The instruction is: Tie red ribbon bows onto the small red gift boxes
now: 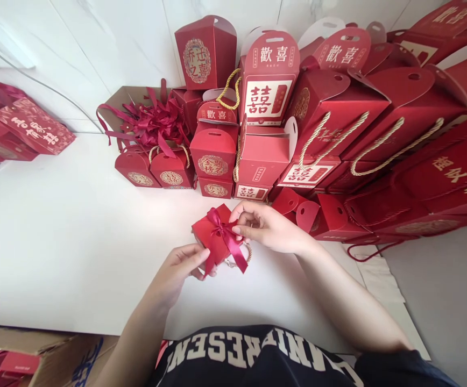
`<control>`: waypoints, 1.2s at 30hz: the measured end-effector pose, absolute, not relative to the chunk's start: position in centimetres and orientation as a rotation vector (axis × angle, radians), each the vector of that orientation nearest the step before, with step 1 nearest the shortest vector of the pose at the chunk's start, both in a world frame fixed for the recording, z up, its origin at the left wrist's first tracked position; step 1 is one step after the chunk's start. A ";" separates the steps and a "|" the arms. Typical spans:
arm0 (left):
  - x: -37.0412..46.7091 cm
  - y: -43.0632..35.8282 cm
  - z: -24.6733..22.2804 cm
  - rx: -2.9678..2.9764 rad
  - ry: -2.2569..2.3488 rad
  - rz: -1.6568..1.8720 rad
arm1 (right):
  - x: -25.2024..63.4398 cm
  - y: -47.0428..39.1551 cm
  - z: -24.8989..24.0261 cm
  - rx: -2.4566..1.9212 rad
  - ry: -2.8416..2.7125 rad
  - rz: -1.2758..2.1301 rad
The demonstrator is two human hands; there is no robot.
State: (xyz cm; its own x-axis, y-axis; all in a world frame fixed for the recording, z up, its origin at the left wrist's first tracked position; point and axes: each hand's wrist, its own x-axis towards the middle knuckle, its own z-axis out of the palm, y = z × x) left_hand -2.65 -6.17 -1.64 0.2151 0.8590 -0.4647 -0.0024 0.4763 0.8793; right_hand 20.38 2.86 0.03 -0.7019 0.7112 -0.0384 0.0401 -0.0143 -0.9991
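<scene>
A small red gift box [204,232] sits on the white table in front of me, with a dark pink satin ribbon [238,258] tied in a bow on its top. My left hand [187,262] grips the box's near left corner, thumb on top and the other fingers partly hidden beneath. Thumb and fingers of my right hand [263,226] are pinched on the right side of the bow. A pale twisted cord handle [249,252] loops out at the box's right side, under a hanging ribbon tail.
Stacked red gift boxes [215,142] with gold and white lettering crowd the back and right. Loose ribbons [156,123] fill an open carton behind. More red boxes [32,121] lie at the far left. A cardboard carton [59,355] stands below the table's front edge.
</scene>
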 end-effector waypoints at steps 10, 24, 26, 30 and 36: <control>-5.2 -4.6 -2.2 0.931 1.227 0.859 | 20.3 3.2 -0.8 -0.740 -1.696 1.800; -5.8 -3.8 -3.0 1.011 1.279 0.919 | 20.1 3.3 -1.2 -0.737 -1.701 1.795; -5.6 -3.7 -2.9 1.060 1.277 0.909 | 20.0 3.2 -1.0 -0.752 -1.736 1.758; -5.0 -3.7 -2.9 1.158 1.311 0.876 | 19.7 3.0 -0.6 -0.771 -1.740 1.713; -5.4 -3.8 -3.2 1.238 1.369 0.893 | 20.0 3.4 -1.0 -0.760 -1.740 1.671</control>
State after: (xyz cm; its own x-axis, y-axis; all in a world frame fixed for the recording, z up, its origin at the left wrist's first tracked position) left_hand -5.41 -3.81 -3.22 0.0716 0.9755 -0.2080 0.2028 0.1900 0.9606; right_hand 19.99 3.44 -0.99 -0.6540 0.7557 0.0345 -0.0037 0.0424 -0.9991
